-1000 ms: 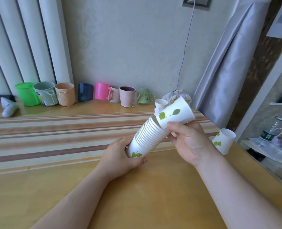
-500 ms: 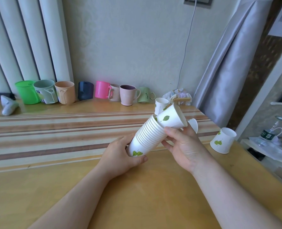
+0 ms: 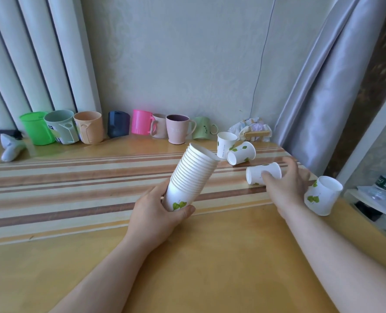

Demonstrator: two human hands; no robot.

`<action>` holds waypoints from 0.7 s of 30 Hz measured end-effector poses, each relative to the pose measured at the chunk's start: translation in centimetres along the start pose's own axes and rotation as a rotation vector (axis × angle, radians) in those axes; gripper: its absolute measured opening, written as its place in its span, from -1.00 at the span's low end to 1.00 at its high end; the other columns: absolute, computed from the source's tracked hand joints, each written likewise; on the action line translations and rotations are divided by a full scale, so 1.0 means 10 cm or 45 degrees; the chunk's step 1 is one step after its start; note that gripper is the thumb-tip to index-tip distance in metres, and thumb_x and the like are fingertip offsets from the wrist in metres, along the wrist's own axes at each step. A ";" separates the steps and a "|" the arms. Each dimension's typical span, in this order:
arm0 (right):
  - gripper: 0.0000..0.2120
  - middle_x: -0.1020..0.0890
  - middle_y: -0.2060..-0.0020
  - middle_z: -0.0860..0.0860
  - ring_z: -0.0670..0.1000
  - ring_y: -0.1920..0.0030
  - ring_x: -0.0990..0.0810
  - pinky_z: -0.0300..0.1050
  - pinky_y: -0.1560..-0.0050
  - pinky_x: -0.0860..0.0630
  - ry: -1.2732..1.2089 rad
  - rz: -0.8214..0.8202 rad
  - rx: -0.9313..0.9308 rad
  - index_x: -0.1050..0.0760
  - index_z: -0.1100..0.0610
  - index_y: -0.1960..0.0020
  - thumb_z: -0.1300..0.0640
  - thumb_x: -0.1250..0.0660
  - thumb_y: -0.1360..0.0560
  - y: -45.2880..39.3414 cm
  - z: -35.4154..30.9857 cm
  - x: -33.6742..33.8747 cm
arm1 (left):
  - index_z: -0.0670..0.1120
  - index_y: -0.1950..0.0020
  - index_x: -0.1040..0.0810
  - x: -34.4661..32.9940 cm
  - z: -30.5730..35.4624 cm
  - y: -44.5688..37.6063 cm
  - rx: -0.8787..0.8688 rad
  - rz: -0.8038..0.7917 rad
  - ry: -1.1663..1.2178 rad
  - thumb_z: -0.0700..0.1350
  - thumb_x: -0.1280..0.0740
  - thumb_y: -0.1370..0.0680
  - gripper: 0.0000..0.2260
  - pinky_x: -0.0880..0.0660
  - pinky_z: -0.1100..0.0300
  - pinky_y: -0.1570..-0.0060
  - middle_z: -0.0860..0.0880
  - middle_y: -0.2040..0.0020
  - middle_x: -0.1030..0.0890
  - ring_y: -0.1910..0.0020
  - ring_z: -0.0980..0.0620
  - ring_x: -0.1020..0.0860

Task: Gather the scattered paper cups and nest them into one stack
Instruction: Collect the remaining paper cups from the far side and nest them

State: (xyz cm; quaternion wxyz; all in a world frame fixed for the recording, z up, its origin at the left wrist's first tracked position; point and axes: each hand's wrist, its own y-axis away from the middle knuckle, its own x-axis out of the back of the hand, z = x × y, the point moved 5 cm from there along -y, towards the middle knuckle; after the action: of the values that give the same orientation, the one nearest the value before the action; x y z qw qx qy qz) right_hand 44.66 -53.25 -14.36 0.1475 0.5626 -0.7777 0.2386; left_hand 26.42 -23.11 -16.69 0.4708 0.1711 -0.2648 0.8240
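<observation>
The desk [image 3: 210,256] carries a striped cloth [image 3: 74,184] and, at 11 o'clock along the wall, a row of mugs [image 3: 119,127]. The left hand [image 3: 158,219] grips the stack [image 3: 191,177] by its base, tilted toward 1 o'clock. The right hand [image 3: 284,184], fingers spread open, reaches onto a cup [image 3: 263,173] lying on its side at 2 o'clock. Beyond it lies a second cup [image 3: 241,153], touching a third [image 3: 226,144] that is upright. A fourth [image 3: 322,195] stands at 3 o'clock.

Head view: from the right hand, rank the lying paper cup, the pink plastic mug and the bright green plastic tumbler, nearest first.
1. Lying paper cup, under the right hand's fingers.
2. Pink plastic mug, back row, middle.
3. Bright green plastic tumbler, far left.
</observation>
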 end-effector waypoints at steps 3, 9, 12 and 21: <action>-0.33 -0.36 -0.49 0.22 0.38 -0.47 -0.37 0.25 -0.37 -0.45 0.096 -0.031 -0.228 -0.34 -0.05 -0.61 -0.29 -0.26 -0.56 -0.23 0.05 -0.13 | 0.33 -0.25 -0.57 -0.03 -0.01 -0.01 -0.001 -0.021 -0.020 0.27 -0.60 -0.33 -0.48 -0.61 -0.02 -0.05 0.20 0.00 -0.66 -0.03 0.11 -0.60; -0.68 -0.67 -0.02 0.02 0.25 -0.14 -0.60 0.15 -0.11 -0.59 -0.233 -0.110 -0.100 -0.56 0.00 -0.03 -0.21 -0.21 -0.52 -0.16 0.09 -0.24 | 0.40 -0.35 -0.52 -0.03 0.01 0.00 0.005 -0.030 -0.010 0.24 -0.61 -0.35 -0.41 -0.60 0.03 -0.09 0.24 -0.06 -0.67 -0.06 0.18 -0.59; -0.83 -0.64 0.05 0.03 0.21 -0.07 -0.61 0.00 0.09 -0.46 -0.332 -0.212 0.142 -0.54 0.08 0.09 0.01 -0.34 -0.61 -0.07 -0.02 -0.25 | 0.46 -0.26 -0.52 -0.03 0.02 -0.01 0.008 -0.036 -0.041 0.22 -0.62 -0.36 -0.48 -0.61 0.02 -0.07 0.23 -0.04 -0.67 -0.05 0.17 -0.59; -0.07 -0.66 -0.22 -0.14 -0.08 -0.22 -0.67 0.10 -0.19 -0.68 -0.487 -0.480 0.162 -0.23 -0.26 -0.59 0.10 -0.66 -0.41 0.30 -0.29 -0.42 | 0.37 -0.29 -0.53 -0.02 0.07 0.01 -0.003 -0.064 -0.081 0.23 -0.61 -0.39 -0.49 -0.60 0.01 -0.04 0.22 -0.01 -0.67 -0.05 0.16 -0.60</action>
State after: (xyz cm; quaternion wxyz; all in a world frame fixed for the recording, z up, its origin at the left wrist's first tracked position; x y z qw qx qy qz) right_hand 43.04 -47.58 -14.60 0.0041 0.7404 -0.6564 0.1448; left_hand 26.47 -23.66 -16.22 0.4827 0.2034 -0.2763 0.8058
